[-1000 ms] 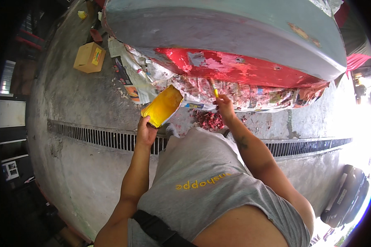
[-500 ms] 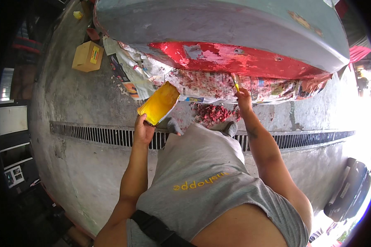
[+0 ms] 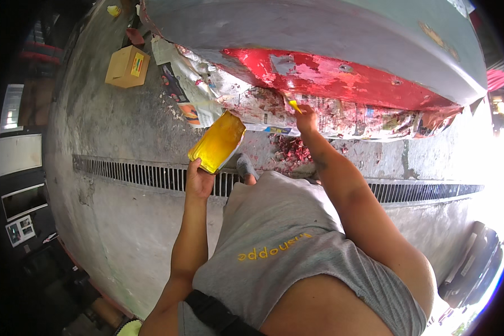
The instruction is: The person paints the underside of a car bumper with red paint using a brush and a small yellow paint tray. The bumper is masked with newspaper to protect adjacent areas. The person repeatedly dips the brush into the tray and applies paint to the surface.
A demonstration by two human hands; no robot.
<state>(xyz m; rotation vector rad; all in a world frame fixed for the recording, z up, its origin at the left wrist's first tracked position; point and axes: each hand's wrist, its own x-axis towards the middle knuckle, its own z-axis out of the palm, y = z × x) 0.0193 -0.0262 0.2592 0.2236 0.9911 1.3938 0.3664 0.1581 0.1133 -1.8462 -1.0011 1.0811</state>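
Observation:
My left hand (image 3: 199, 180) grips the lower edge of a yellow cut-open container (image 3: 217, 140), its wide opening facing up. What it contains is hard to make out. In my right hand (image 3: 307, 120) is a paintbrush with a yellow handle (image 3: 295, 106), its tip pointing up to the lower edge of the painted panel. That panel, a large curved grey body (image 3: 330, 28), carries a patch of flaking red paint (image 3: 319, 75) along its lower part. Whether the bristles touch the red patch cannot be made out.
Newspaper sheets (image 3: 252, 112) strewn with red flakes lie under the panel. A pile of red paint scraps (image 3: 293, 150) sits on the concrete near my feet. A slotted floor drain (image 3: 129, 172) crosses the floor. A cardboard box (image 3: 127, 67) stands at left, a black case (image 3: 470, 263) at right.
My right hand has moved left along the panel's lower edge with the paintbrush. The yellow container stays in my left hand, nearly in place. The view has shifted slightly.

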